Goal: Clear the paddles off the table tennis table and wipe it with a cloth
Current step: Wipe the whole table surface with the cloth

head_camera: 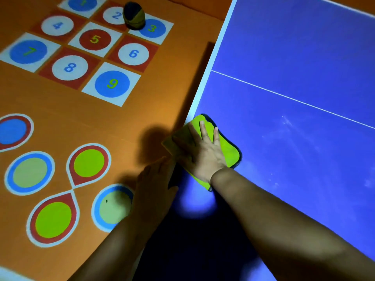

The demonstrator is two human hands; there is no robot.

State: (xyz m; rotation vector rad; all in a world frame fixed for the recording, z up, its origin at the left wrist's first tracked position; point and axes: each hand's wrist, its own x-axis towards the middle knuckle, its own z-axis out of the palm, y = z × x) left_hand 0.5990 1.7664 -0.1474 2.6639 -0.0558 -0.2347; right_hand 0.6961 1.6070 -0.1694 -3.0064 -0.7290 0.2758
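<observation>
A green cloth [229, 151] with a dark border lies on the blue table tennis table [294, 78], right at its white left edge and partly hanging over it. My right hand [199, 151] presses flat on the cloth with fingers spread. My left hand [156, 185] rests with straight fingers at the table's edge, just left of the cloth. No paddle is in view on the table.
The orange floor [142, 110] to the left carries a painted grid of numbered squares and coloured rings. A dark and yellow rounded object [134, 16] sits on the grid near number 3. A thin white centre line [284, 97] crosses the table. Faint smears show on the blue surface at right.
</observation>
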